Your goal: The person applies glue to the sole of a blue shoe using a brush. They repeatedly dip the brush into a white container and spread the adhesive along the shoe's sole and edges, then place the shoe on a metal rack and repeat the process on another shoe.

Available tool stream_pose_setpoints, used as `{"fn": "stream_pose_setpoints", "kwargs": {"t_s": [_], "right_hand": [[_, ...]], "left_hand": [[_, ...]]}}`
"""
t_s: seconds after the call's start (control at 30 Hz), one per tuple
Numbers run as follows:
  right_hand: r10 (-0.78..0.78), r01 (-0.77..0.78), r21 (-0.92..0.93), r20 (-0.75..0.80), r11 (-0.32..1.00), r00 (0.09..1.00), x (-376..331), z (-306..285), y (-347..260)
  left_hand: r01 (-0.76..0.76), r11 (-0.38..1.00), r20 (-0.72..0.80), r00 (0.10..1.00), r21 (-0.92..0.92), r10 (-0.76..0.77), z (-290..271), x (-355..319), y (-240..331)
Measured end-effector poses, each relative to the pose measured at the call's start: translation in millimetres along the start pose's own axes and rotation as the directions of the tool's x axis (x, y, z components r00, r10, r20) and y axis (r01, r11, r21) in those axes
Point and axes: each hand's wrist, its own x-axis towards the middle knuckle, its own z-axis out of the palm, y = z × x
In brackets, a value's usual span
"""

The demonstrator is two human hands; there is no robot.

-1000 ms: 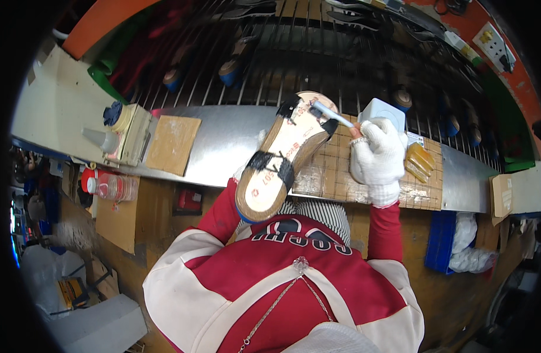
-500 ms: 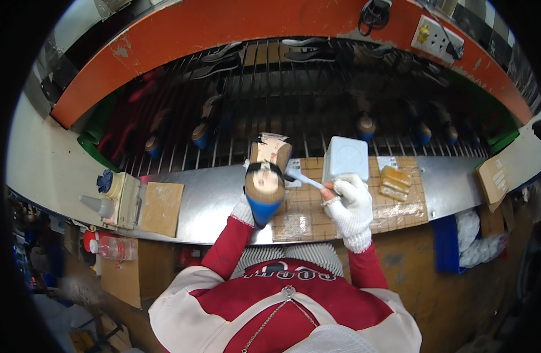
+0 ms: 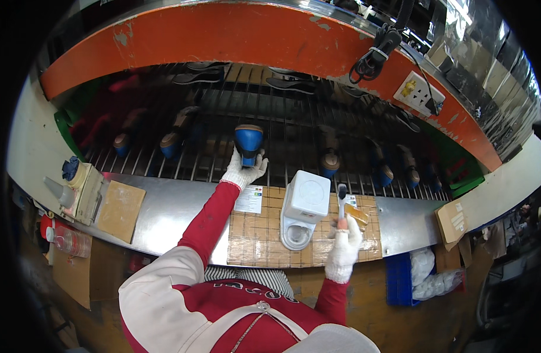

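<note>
My gloved left hand point(image 3: 245, 170) reaches forward and grips a blue shoe upper on a last point(image 3: 249, 139), held over the near part of the metal rod rack point(image 3: 288, 132). Most of that shoe beyond its blue end is hidden from view. In my gloved right hand point(image 3: 343, 247) is a toothbrush-like brush point(image 3: 342, 203), its dark bristle head pointing away from me. The brush stands right of a white plastic container point(image 3: 307, 194) with a rounded open cup at its near end. Just beyond the right hand lies a yellowish block point(image 3: 357, 216), partly covered by the fingers.
Several other lasted shoes, one a blue-tipped shoe point(image 3: 170, 144), rest on the rods, with flat soles point(image 3: 291, 85) farther back. An orange beam point(image 3: 223, 35) with a socket panel point(image 3: 419, 93) arches over the rack. At left stand a dispenser point(image 3: 85, 191) and a tan board point(image 3: 121, 210).
The left hand has carried the shoe from over the bench forward to the rack. The brush has left the shoe's side and now points up at the right. The view has shifted.
</note>
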Motion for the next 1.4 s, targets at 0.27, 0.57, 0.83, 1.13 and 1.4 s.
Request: {"fn": "stream_pose_setpoints", "kwargs": {"t_s": [0.27,0.57,0.83,1.13,1.4], "right_hand": [[-0.096,0.139,-0.208,0.205,0.968,0.974,20,164,23],[-0.119,0.087,-0.376,-0.062,0.923,0.991,64,237,46],[-0.055,0.001,-0.392,-0.126,0.92,0.99,120,269,28],[0.011,-0.062,-0.483,-0.108,0.873,0.994,143,313,59],[0.147,-0.157,-0.471,-0.058,0.868,0.987,114,345,73]], "left_hand": [[-0.044,0.996,0.04,0.998,0.081,0.041,-30,8,-7],[-0.056,0.944,0.188,0.982,0.327,-0.007,-10,-3,-10],[-0.208,0.95,0.065,0.978,0.232,0.199,-11,-13,-17],[-0.414,0.899,0.09,0.91,0.141,0.405,-28,-52,28],[-0.497,0.866,0.101,0.865,0.047,0.491,-34,-58,50]]}}
